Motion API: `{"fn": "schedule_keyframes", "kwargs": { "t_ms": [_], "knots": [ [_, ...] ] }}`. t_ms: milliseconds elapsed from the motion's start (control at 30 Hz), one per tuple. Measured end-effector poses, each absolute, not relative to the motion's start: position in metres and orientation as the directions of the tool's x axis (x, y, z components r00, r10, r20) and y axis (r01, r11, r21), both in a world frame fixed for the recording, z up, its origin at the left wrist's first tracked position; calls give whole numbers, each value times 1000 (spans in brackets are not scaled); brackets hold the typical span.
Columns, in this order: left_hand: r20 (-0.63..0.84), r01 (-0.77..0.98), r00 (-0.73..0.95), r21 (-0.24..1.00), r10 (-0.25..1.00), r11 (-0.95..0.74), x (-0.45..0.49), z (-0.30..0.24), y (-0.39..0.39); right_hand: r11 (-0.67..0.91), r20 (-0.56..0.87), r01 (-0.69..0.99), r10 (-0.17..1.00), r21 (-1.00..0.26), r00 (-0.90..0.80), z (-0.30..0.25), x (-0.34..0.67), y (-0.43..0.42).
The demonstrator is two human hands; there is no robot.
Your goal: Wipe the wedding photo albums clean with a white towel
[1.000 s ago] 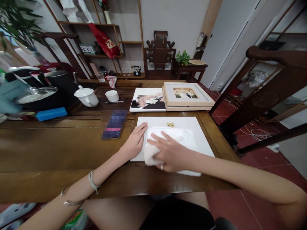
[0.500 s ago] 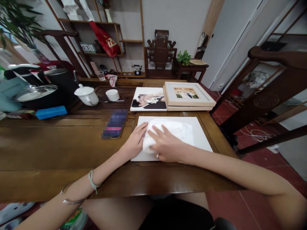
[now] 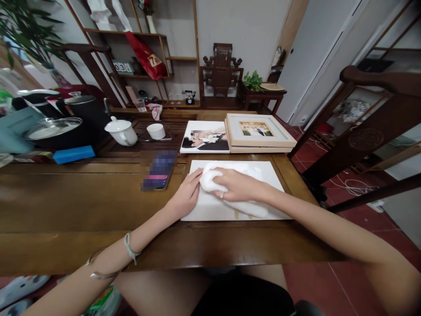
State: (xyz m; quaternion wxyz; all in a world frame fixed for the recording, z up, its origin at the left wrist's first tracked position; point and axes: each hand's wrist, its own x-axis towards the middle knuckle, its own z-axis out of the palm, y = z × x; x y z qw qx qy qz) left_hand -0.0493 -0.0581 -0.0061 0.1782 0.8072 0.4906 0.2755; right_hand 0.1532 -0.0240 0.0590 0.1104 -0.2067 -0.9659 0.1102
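Observation:
A white rectangular board (image 3: pixel 207 212) lies flat on the wooden table near its front edge. My left hand (image 3: pixel 189 193) rests along the board's left side, fingers stretched out together and holding nothing, the tips close to the cloth. Bunched on the board is a soft white cloth (image 3: pixel 211 180), its loose part trailing right and toward me. My right hand (image 3: pixel 238 185), wearing a ring, grips the bunched part, with its fingertips sunk in the folds. Two tan marks show on the board below the cloth. The cloth hides much of the board's middle.
A phone (image 3: pixel 160 171) lies left of the board. Behind it are a photo panel (image 3: pixel 210 145) and a stacked light-wood picture frame (image 3: pixel 276 142). Farther left stand a white cup (image 3: pixel 155 131), a lidded white bowl (image 3: pixel 121 131), a blue block (image 3: pixel 74 154) and a dark pan (image 3: pixel 59 134).
My right fingers, spread over the cloth before, have closed and gathered it into a bunch. The cloth's loose part now trails nearer the front edge. My left hand stays in place.

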Motion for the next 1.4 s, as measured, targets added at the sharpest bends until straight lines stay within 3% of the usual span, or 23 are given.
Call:
{"fn": "schedule_keyframes", "kwargs": {
  "t_ms": [167,300,633,1133,1233,1400],
  "knots": [
    [246,717,346,553,905,-424,-47,-4,-59,747,182,511,624,-425,-760,64,142,18],
    [237,724,343,550,909,-417,-48,-5,-58,712,172,476,631,-517,-757,62,123,37],
    [238,728,339,547,910,-414,-47,-5,-58,781,67,518,573,-349,-817,66,131,38],
    [211,738,330,551,920,-391,-48,-4,-60,607,-72,743,759,-282,-647,74,256,16],
    [214,741,331,544,919,-394,-48,-4,-60,611,-54,745,763,-267,-644,69,269,11],
    [231,732,336,546,913,-407,-49,-6,-60,718,105,648,686,-254,-720,54,266,5]
  ]
}}
